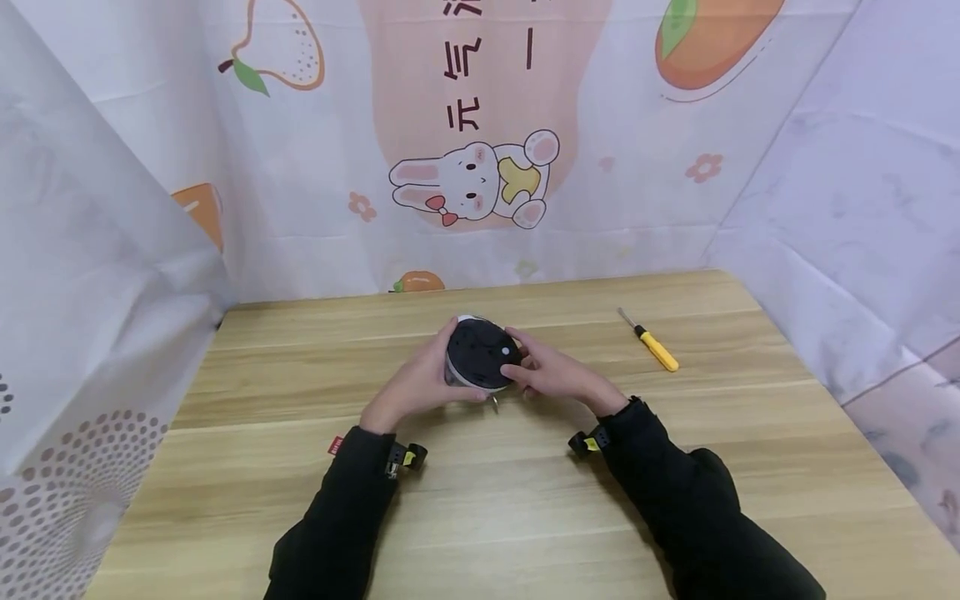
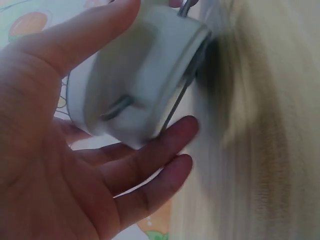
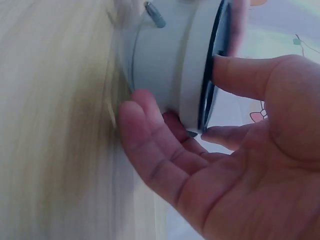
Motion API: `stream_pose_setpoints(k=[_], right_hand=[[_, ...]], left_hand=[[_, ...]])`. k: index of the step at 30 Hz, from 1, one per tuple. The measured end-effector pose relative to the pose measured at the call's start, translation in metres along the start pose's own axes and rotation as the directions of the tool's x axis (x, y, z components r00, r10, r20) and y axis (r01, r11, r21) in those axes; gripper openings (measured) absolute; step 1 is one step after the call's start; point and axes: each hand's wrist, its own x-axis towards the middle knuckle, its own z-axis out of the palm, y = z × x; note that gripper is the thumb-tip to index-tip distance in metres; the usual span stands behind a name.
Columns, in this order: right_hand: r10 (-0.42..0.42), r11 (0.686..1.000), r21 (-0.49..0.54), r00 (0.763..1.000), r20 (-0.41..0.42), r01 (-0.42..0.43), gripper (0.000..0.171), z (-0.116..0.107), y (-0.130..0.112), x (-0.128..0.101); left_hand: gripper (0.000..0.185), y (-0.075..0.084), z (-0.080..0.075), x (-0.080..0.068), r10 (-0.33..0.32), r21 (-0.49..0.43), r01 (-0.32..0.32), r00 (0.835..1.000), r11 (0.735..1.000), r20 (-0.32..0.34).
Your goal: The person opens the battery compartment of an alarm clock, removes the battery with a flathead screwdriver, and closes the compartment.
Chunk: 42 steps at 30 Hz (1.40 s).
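A round white alarm clock [image 1: 480, 354] is held a little above the table, its black back turned up toward the head camera. My left hand [image 1: 423, 379] grips the clock's side, thumb and fingers spread around the white casing [image 2: 145, 65]. On the other side, my right hand [image 1: 551, 367] holds the rim, with the thumb on the black back and the fingers beneath the edge. A short metal foot [image 3: 155, 15] sticks out of the casing in the right wrist view. The clock's front is hidden, and the left wrist view is blurred.
A screwdriver [image 1: 652, 342] with a yellow and black handle lies on the wooden table [image 1: 495, 517], right of the hands. Printed cloth [image 1: 300, 183] hangs behind the table and along both sides. Black wrist straps with small cameras sit on both sleeves.
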Motion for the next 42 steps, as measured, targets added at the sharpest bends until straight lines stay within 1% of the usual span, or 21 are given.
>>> stream_pose_setpoints(k=[3,5,7,11,21,23,26,29,32,35,39,42], right_hand=[[-0.002,1.000,-0.002,1.000,-0.001,0.002,0.074,0.001,-0.003,0.000],[-0.001,1.000,0.000,1.000,0.004,0.001,0.072,0.000,-0.003,-0.001],[-0.006,1.000,0.006,1.000,0.012,0.006,0.070,-0.001,-0.003,-0.002],[-0.011,1.000,0.011,1.000,0.010,0.010,0.068,-0.003,-0.002,-0.004],[-0.026,1.000,0.007,0.999,0.019,0.026,0.068,-0.009,-0.002,-0.009],[-0.033,0.999,-0.029,0.999,0.012,0.034,0.067,-0.011,-0.003,-0.011],[-0.066,0.987,-0.150,0.998,0.004,0.066,0.065,-0.012,-0.005,-0.012],[-0.115,0.947,-0.302,0.993,-0.007,0.107,0.063,-0.011,-0.009,-0.011],[-0.140,0.908,-0.402,0.990,-0.019,0.120,0.064,-0.010,-0.012,-0.009],[-0.131,0.892,-0.439,0.991,-0.029,0.105,0.065,-0.008,-0.013,-0.007],[-0.109,0.890,-0.449,0.993,-0.037,0.080,0.066,-0.008,-0.012,-0.008],[-0.121,0.884,-0.459,0.992,-0.047,0.086,0.066,-0.009,-0.013,-0.009]], left_hand=[[0.121,-0.002,0.000,-0.001,0.009,0.039,-0.009,1.000,0.999,0.016],[0.116,-0.002,0.002,0.000,0.007,0.044,-0.008,1.000,0.999,0.026],[0.114,-0.002,0.003,0.000,-0.009,0.057,0.007,0.999,0.998,0.031],[0.114,-0.002,0.006,0.001,-0.065,0.102,0.060,0.997,0.993,0.046],[0.115,0.002,0.009,0.002,-0.098,0.100,0.090,0.992,0.991,0.081],[0.115,0.003,0.010,0.002,-0.107,0.102,0.098,0.990,0.990,0.091],[0.116,0.005,0.009,0.002,-0.113,0.098,0.102,0.987,0.990,0.115],[0.113,0.006,0.006,0.000,-0.119,0.066,0.111,0.985,0.992,0.127],[0.111,0.006,0.002,-0.004,-0.123,0.057,0.116,0.985,0.992,0.122],[0.112,0.004,-0.001,-0.005,-0.108,0.092,0.098,0.988,0.991,0.110],[0.113,0.003,-0.002,-0.006,-0.099,0.130,0.086,0.990,0.988,0.104],[0.116,0.003,0.000,-0.006,-0.094,0.133,0.081,0.991,0.988,0.098]])
